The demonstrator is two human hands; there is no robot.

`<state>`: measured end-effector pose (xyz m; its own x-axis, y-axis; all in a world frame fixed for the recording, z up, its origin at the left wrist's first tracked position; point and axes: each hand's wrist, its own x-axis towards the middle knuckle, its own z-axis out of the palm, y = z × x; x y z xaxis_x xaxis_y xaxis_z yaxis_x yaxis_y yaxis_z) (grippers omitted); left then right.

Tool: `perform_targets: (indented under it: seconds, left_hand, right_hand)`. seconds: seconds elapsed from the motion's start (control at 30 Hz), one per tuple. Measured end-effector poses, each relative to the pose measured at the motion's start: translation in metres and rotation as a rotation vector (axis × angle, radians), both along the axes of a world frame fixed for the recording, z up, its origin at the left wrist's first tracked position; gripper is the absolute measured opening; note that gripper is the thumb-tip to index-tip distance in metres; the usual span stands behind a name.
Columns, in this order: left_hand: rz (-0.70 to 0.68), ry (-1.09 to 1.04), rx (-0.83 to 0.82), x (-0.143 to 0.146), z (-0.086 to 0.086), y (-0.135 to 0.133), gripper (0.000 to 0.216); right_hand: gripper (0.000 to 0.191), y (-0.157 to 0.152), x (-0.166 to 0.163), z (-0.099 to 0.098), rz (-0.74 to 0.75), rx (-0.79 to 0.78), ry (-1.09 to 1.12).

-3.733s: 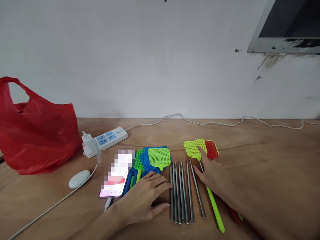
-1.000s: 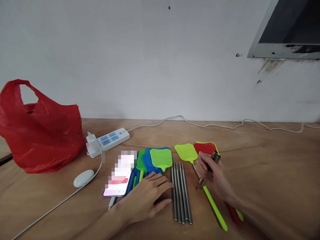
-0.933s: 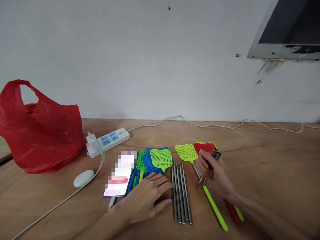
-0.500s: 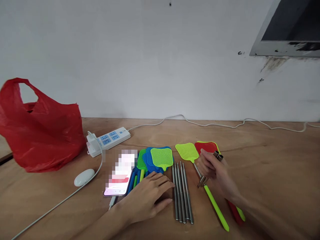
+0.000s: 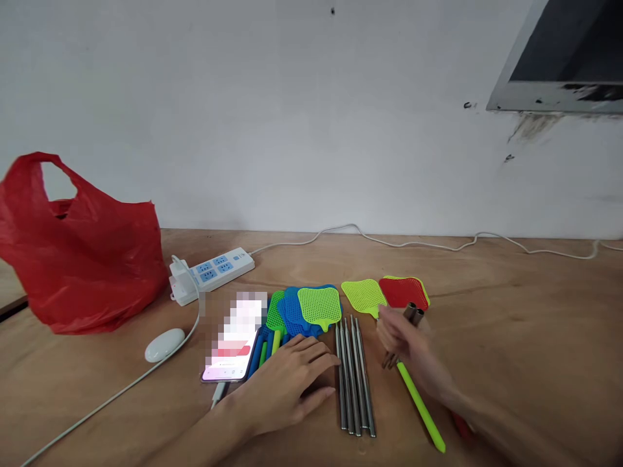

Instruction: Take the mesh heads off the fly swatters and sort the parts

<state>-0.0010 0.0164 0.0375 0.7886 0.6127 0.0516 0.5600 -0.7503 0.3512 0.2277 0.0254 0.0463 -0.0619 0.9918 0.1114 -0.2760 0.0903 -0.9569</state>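
Observation:
My left hand (image 5: 302,379) lies palm down with its fingers stretched out, over the handles of a pile of green, blue and yellow-green fly swatters (image 5: 318,305). Just right of its fingertips, several slim metal rods (image 5: 354,383) lie side by side, roughly parallel. My right hand (image 5: 403,337) is closed around a few metal tubes (image 5: 413,312), whose round ends stick out above and below the fist. Below and behind that hand lies a yellow-green fly swatter (image 5: 363,295) with a long handle. Beside it is a red fly swatter (image 5: 403,292), its handle mostly hidden by my arm.
A phone (image 5: 233,344) with a lit screen lies left of the swatters, a cable plugged in. Farther left are a white mouse-shaped object (image 5: 164,345), a power strip (image 5: 224,266) and a red plastic bag (image 5: 97,259). A white cord (image 5: 413,244) runs along the wall.
My right hand, with the metal tubes in it, has shifted slightly left and down. The top yellow-green swatter head in the pile has slid a little right. My left hand stays put.

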Motion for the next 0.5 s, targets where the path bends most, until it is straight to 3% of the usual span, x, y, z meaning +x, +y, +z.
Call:
perform_targets:
  seconds: [0.1,0.2,0.33,0.5]
  left_hand:
    - [-0.005,0.008,-0.002,0.000,0.000,0.000,0.029]
    - [-0.010,0.011,-0.002,0.000,0.000,0.000,0.029]
    - [-0.004,0.005,0.007,-0.001,0.000,0.000,0.029]
    - [-0.006,-0.032,0.025,-0.001,-0.003,0.000,0.028]
  right_hand:
    - [0.058,0.002,0.002,-0.008,0.016,-0.016,-0.036]
    - [0.055,0.006,0.013,-0.008,-0.038,0.124,-0.100]
    - [0.049,0.007,0.033,-0.004,-0.172,0.499,-0.469]
    - [0.022,0.000,0.052,-0.025,-0.009,0.682,-0.914]
